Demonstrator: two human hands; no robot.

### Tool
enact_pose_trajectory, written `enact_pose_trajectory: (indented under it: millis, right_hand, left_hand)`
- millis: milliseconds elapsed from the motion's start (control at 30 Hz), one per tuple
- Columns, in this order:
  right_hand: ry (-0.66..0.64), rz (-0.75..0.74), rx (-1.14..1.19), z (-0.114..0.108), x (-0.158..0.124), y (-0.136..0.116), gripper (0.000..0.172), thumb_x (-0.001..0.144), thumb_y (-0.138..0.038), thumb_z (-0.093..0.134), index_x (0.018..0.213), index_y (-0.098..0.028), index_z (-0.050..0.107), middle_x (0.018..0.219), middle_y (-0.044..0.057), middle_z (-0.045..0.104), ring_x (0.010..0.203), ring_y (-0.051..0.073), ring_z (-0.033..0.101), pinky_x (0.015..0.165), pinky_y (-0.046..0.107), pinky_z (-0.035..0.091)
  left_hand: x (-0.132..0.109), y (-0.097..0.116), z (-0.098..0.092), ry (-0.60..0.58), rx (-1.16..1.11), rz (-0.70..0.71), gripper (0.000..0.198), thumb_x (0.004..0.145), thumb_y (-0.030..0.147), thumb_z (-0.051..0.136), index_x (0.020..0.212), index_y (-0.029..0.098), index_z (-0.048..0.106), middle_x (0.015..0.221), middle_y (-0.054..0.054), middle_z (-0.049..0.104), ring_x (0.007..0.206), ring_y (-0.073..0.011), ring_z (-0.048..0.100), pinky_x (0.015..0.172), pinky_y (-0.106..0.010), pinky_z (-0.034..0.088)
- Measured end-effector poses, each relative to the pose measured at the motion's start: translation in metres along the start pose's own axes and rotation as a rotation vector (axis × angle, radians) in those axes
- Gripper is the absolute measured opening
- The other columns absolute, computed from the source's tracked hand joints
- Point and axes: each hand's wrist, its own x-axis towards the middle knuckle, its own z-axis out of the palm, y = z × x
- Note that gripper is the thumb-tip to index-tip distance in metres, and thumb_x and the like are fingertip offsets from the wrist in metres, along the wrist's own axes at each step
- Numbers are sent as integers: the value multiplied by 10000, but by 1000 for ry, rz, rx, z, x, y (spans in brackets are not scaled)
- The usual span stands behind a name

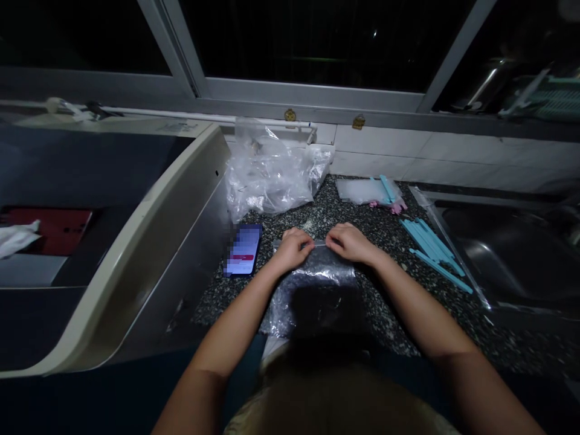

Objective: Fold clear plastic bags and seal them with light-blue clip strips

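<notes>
I see my left hand (293, 244) and right hand (351, 241) both pinching the top edge of the clear bag (317, 281), which lies on the dark counter (383, 302) near the phone (243, 249)

Pinches the far edge of a clear plastic bag (317, 275) with the left hand (294, 246) and the right hand (350, 241), the bag lying flat near the front edge of the speckled worktop (385, 232). Shows a lit phone (243, 249) just beside the left hand at the worktop's left edge and crumpled plastic wrap (272, 175) in the back left corner. Shows light-blue strips (432, 248) along the right edge beside the sink (512, 254), and a small flat bag (362, 191) toward the back edge.
</notes>
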Motion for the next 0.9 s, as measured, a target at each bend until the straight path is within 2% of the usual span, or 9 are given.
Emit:
enact_pose_trajectory:
  millis: [167, 267, 433, 533, 600, 733, 833, 900]
  right_hand:
    - [49, 64, 146, -5, -4, 18, 124, 734, -287, 577, 760, -173, 619, 749, 43, 632, 743, 170, 541, 706, 274, 367]
    - [61, 120, 247, -10, -7, 31, 126, 734, -283, 557, 729, -171, 616, 738, 33, 628, 722, 163, 550, 677, 266, 389]
    - [89, 125, 368, -11, -9, 35, 157, 738, -284, 530, 662, -164, 596, 677, 17, 598, 689, 153, 547, 656, 255, 402]
    - [119, 158, 331, -3, -5, 31, 145, 734, -260, 525, 651, -162, 590, 666, 16, 588, 673, 148, 536, 644, 251, 393]
    - [119, 179, 284, 4, -1, 26, 132, 733, -238, 520, 653, -163, 592, 661, 18, 588, 673, 148, 529, 644, 249, 386]
    - [95, 185, 225, 17, 5, 19, 127, 742, -227, 513, 671, -166, 600, 659, 22, 588, 673, 148, 514, 637, 248, 374]
    - [104, 169, 241, 20, 6, 19, 132, 745, -226, 510, 666, -165, 596, 656, 21, 585, 674, 147, 511, 635, 248, 373]
    - [125, 161, 264, 20, 5, 21, 130, 742, -226, 512, 664, -165, 595, 656, 18, 583, 673, 144, 512, 638, 249, 375]
  left_hand:
    - [1, -2, -2, 41, -21, -25, 130, 763, 227, 528, 700, 176, 629, 732, -39, 623, 812, -190, 507, 817, -349, 329]
    - [2, -3, -5, 65, -15, -47, 146, 768, 234, 520, 684, 174, 623, 741, -41, 627, 813, -189, 511, 809, -344, 340]
    - [2, -1, -9, 49, 42, -89, 151, 768, 242, 516, 699, 176, 633, 763, -44, 633, 823, -185, 523, 822, -339, 352]
    - [0, -2, -13, 30, 156, -191, 178, 758, 321, 540, 779, 189, 657, 840, -63, 637, 921, -226, 515, 915, -409, 300]
    - [-1, -5, -16, -9, 238, -316, 280, 734, 424, 555, 846, 191, 663, 928, -97, 629, 1007, -285, 484, 958, -500, 234]
    - [-1, -12, -23, -110, 255, -543, 471, 690, 563, 538, 947, 182, 644, 1072, -158, 589, 1108, -377, 417, 924, -625, 197]
    - [-1, -14, -25, -92, 227, -568, 482, 696, 562, 529, 954, 171, 642, 1051, -162, 596, 1083, -374, 443, 908, -614, 242]
    - [-1, -14, -24, -31, 217, -503, 437, 698, 522, 552, 920, 160, 655, 986, -151, 615, 1035, -348, 480, 907, -555, 293]
